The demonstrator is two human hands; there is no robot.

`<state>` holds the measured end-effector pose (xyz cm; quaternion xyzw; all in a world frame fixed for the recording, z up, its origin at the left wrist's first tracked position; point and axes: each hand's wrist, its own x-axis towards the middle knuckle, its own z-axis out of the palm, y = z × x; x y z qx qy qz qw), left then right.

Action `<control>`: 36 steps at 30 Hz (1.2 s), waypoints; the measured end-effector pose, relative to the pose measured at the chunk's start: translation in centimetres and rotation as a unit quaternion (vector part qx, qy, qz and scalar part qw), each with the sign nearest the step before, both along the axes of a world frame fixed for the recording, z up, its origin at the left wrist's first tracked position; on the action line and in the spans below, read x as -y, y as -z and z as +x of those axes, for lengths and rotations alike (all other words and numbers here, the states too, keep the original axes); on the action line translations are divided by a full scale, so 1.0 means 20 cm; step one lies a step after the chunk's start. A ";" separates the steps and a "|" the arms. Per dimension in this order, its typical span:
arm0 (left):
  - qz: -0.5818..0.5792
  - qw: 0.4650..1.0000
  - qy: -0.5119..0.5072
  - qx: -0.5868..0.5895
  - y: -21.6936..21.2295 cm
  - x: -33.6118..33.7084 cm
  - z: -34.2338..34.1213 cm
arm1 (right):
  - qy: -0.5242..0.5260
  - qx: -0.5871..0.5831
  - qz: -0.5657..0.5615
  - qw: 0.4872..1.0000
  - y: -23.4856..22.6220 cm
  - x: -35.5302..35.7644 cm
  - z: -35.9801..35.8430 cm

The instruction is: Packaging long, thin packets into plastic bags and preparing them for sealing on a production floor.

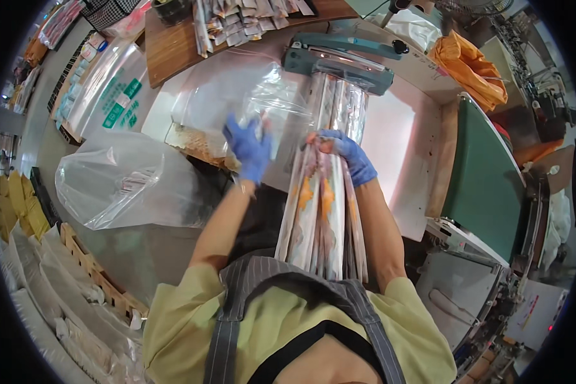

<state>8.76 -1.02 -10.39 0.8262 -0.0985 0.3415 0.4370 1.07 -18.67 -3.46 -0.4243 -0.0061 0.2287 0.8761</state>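
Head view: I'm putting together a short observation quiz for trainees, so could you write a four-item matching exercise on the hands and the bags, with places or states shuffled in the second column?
Column one
1. Right hand in a blue glove
2. Crumpled orange bag
3. Left hand in a blue glove
4. Large translucent plastic bag

Column two
A. To the left of both hands
B. Fingers clear of the bundle
C. To the upper right of both hands
D. Fingers around a bundle of long, shiny printed strips

Right pairs: 1-D, 2-C, 3-B, 4-A
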 end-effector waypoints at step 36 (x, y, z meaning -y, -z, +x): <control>0.522 0.691 0.500 0.009 -0.12 0.97 0.04 | 0.569 -0.191 -0.633 0.489 0.42 -0.19 -1.53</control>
